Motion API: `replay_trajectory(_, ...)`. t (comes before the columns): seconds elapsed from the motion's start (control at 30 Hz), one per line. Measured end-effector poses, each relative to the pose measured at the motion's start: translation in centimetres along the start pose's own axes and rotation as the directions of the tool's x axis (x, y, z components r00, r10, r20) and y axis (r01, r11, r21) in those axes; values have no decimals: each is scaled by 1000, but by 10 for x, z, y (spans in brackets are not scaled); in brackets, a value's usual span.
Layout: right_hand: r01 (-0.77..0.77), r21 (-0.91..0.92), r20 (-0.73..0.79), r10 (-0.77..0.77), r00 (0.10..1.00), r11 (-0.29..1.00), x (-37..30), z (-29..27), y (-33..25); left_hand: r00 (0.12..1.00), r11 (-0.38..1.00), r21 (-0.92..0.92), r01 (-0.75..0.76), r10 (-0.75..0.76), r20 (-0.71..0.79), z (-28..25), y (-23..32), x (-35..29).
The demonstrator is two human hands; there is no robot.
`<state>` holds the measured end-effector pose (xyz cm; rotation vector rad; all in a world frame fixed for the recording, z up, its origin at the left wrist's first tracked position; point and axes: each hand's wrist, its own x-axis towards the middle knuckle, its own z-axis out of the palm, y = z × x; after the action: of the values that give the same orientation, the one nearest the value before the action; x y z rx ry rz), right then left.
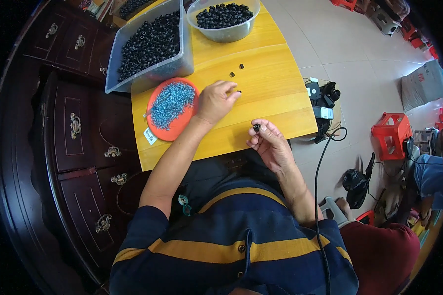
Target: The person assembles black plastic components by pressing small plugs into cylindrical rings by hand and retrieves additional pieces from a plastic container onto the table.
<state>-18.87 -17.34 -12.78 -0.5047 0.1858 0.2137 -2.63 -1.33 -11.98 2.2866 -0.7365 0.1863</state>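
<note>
My right hand (pixel 272 146) is by the table's near edge, thumb and fingers closed on a small black round part (pixel 256 128). Farther left, my left hand (pixel 215 103) is over the table beside the red plate, its thumb and index finger curled about a small black piece (pixel 239 91) at their tips. Whether that piece is lifted or touches the table is hard to see. Two more black pieces, one nearer (pixel 232 74) and one farther (pixel 241 66), lie loose beyond my left hand. Small bluish metal pieces (pixel 172 105) are heaped on the red plate (pixel 196 96).
A large translucent bin (pixel 186 49) full of black rings stands at the table's far left. Beside it is a clear round tub (pixel 226 34) of black parts. Dark drawers (pixel 74 123) line the left; a black cable (pixel 318 182) hangs at right, near a person in dark red (pixel 379 250).
</note>
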Motion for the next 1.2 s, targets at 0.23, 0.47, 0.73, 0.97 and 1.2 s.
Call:
replay_trajectory(0.23, -43, -11, -19, 43, 999, 999, 4, 3, -1, 991, 988, 119, 99, -88, -96, 7, -26, 33)
replay_trajectory(0.47, -41, 5, -35, 41, 999, 999, 3, -1, -8, 992, 982, 141, 124, -121, -32, 14, -27, 44)
replay_trajectory(0.73, -27, -16, -63, 26, 998, 999, -2, 4, -8, 998, 998, 63, 17, -13, -60, 9, -25, 38)
replay_trajectory(0.97, -31, -27, -26, 30, 999, 999, -3, 9, -1, 963, 815, -519, 258, -263, 65, -28, 19, -23)
replay_trajectory(1.2, -63, -51, -6, 62, 998, 997, -8, 21, 15, 932, 691, -632, 351, -324, 163, -57, 56, -95)
